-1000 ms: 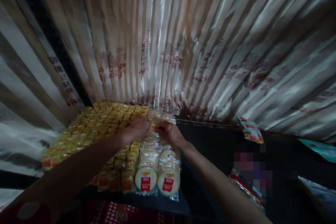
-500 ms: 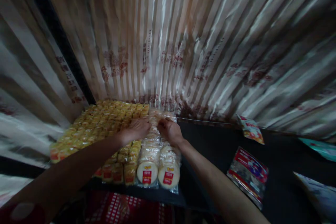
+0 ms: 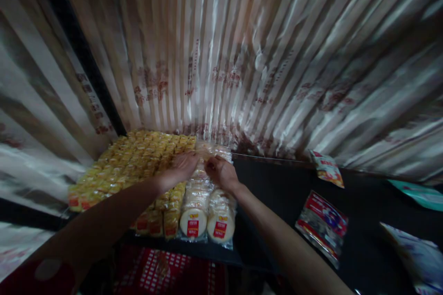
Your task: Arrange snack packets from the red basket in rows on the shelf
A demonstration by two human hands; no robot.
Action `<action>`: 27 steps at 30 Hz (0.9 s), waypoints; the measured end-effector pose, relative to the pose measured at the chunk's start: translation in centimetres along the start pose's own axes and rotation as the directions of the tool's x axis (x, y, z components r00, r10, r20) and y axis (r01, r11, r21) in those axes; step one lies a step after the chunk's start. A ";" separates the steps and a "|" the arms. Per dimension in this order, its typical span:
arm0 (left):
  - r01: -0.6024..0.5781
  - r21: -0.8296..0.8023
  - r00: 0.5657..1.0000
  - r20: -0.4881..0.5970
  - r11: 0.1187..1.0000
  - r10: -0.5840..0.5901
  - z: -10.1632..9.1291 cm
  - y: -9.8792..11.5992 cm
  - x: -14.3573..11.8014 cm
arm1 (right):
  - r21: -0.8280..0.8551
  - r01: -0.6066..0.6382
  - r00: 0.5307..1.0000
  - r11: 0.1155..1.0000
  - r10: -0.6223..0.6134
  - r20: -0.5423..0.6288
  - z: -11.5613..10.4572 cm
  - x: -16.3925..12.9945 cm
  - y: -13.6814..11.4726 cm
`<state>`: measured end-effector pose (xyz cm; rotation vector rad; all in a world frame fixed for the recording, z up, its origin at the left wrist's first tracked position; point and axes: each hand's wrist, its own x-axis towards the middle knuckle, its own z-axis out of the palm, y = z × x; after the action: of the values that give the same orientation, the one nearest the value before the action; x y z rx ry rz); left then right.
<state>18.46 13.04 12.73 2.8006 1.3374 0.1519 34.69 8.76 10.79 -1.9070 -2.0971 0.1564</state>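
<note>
Two rows of clear-wrapped, round pale cakes [image 3: 193, 224] with red labels run from the shelf's front edge to the back. My left hand [image 3: 186, 164] lies over the left side of these rows, fingers stretched toward the middle and slightly blurred. Close beside it, my right hand [image 3: 221, 173] rests at the right row with its fingers curled in. Whatever is between those fingers is hidden. Many yellow-wrapped small packs [image 3: 138, 161] stand in tight rows on the left, partly covered by my left forearm.
The dark shelf [image 3: 266, 189] extends to the right. On it lie a red and grey packet [image 3: 323, 228], a small red and white packet [image 3: 327, 169], a teal packet [image 3: 420, 195] and a whitish bag [image 3: 415, 256]. Pleated printed sheeting [image 3: 207, 55] hangs behind. A thin string [image 3: 266, 158] crosses the back edge.
Both hands have shifted slightly, the right one a little up and left. The view has moved a bit, and the packs stay in their rows.
</note>
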 end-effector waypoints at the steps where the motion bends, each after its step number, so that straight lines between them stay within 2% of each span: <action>1: 0.008 0.014 1.000 -0.023 1.000 -0.007 -0.2 0.0 -0.2 | -0.015 -0.020 1.000 1.000 0.020 -0.005 0.0 0.0 -0.1; 3: -0.014 0.028 0.999 -0.040 1.000 0.015 -0.7 0.1 -0.6 | -0.027 -0.035 0.999 0.999 0.035 -0.008 0.0 0.0 -0.3; 4: -0.040 0.027 0.999 -0.012 0.999 0.040 -0.9 0.1 -0.9 | -0.027 -0.038 0.999 0.999 0.038 -0.007 0.0 0.0 -0.3; 8: -0.111 0.006 0.976 0.187 0.994 0.108 -1.7 0.3 -1.8 | -0.003 -0.049 0.999 0.999 0.049 0.005 0.2 0.1 -0.4; 13: -0.057 0.031 0.971 0.235 0.998 0.048 -2.1 1.0 -1.9 | 0.069 -0.054 0.998 0.996 0.056 -0.026 0.5 -0.2 -0.2; 17: -0.017 0.005 0.977 0.214 1.000 0.016 -1.9 0.9 -1.8 | 0.151 0.068 0.993 0.986 -0.052 -0.108 0.1 -1.2 0.2; 20: 0.040 -0.020 0.985 0.170 0.999 -0.036 -1.4 0.8 -1.8 | 0.136 0.125 0.991 0.983 -0.117 -0.060 -0.3 -1.8 0.1; 23: 0.028 -0.043 0.995 0.093 0.999 -0.024 -0.8 0.7 -2.0 | 0.071 0.095 0.995 0.993 -0.095 0.007 -0.3 -2.1 -0.2; 27: -0.101 0.013 0.994 -0.035 0.995 0.102 -0.4 0.4 -2.7 | 0.009 -0.022 1.000 1.000 0.022 0.011 0.0 -2.1 -0.5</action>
<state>17.06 10.63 12.99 2.8899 1.2065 0.1987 34.32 6.68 10.60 -1.9285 -2.0801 0.1814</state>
